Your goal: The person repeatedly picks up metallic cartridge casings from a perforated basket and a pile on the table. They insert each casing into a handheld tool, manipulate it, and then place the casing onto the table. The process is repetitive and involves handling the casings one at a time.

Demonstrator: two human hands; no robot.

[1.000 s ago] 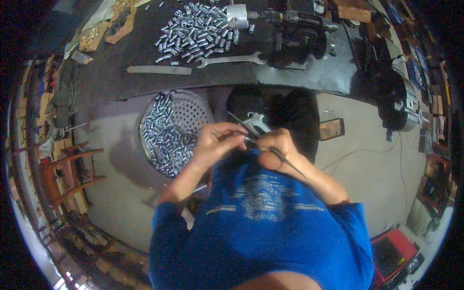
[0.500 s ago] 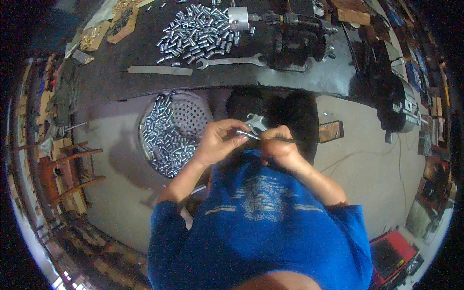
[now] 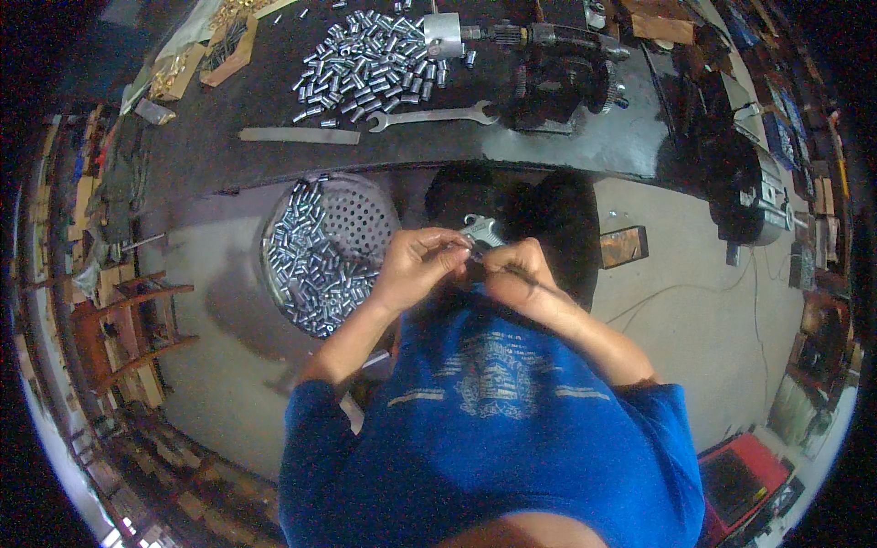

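In front of my blue shirt, both hands meet at a small shiny metal cylinder (image 3: 474, 255), mostly covered by my fingers. My left hand (image 3: 413, 268) is closed, pinching it between thumb and fingertips. My right hand (image 3: 518, 277) is curled shut against its other end; what lies inside that grip, if anything, is hidden. Just beyond the fingertips is a silver fork-ended metal piece (image 3: 483, 228), partly covered. Left of my hands stands a round basin (image 3: 267, 274) holding many similar metal cylinders (image 3: 306, 260), with a perforated plate (image 3: 358, 215) at its far right.
Across the far side runs a dark workbench (image 3: 594, 151). On it lie a heap of metal cylinders (image 3: 365, 64), an open-ended wrench (image 3: 434, 116), a flat metal strip (image 3: 299, 136) and a geared machine (image 3: 562, 78). A small box (image 3: 624, 247) sits at the right.
My hands have come closer together, the right moving slightly left. The metal cylinder, plainly visible between them before, is now mostly covered by fingers.
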